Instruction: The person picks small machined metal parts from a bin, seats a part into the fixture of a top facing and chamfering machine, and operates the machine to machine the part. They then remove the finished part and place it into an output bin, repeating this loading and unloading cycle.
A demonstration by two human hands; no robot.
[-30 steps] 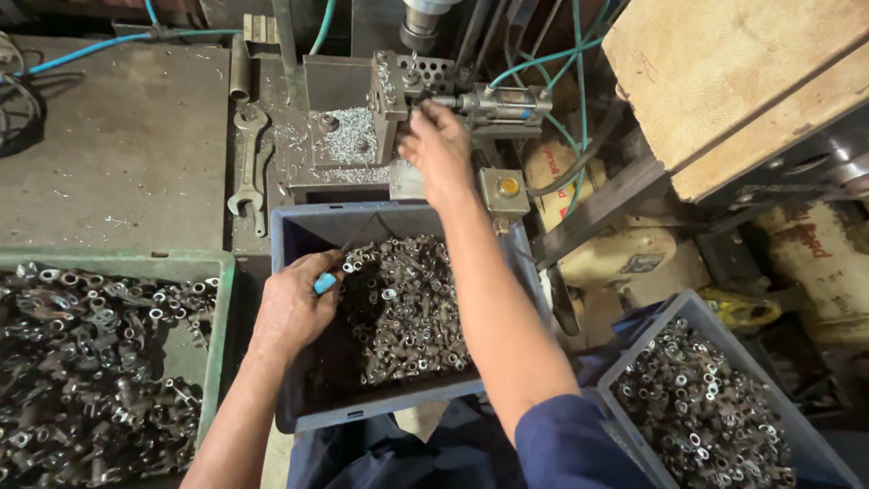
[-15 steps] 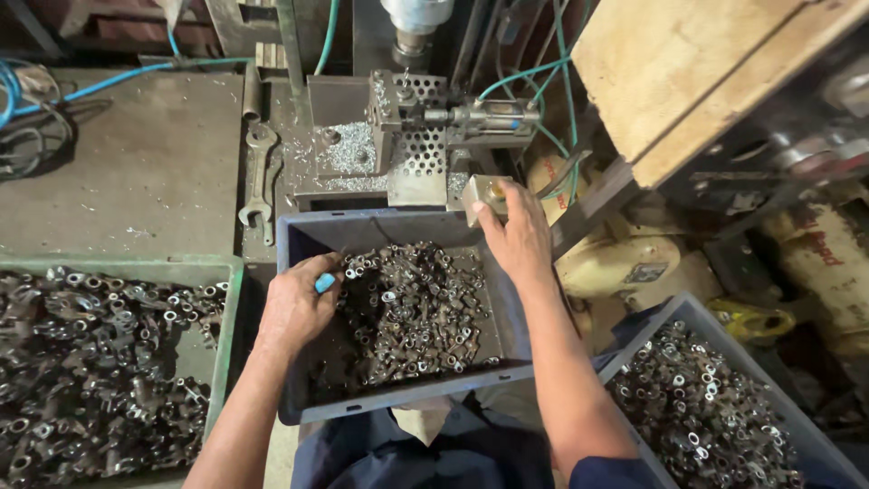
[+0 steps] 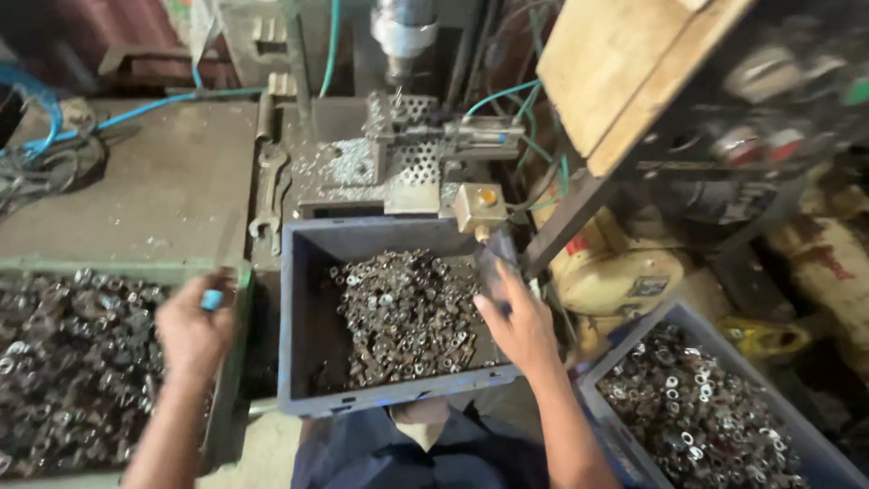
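Near: left hand (image 3: 192,333) over the green tray's (image 3: 237,272) right edge, fingers curled narrowly around a small blue-tipped item (image 3: 211,299); its axis cannot be told. Right hand (image 3: 518,324) at the grey crate's (image 3: 299,317) right rim, grip unclear. Crate holds loose metal nuts (image 3: 403,312), within reach. Far: spanner (image 3: 269,195) lengthwise on bench, drill fixture (image 3: 407,149).

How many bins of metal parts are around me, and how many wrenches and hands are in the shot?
Bins of metal parts: 3, a green bin at left, a middle bin, a right bin
Wrenches: 1, the wrench on the bench
Hands: 2, left hand and right hand
Total: 6
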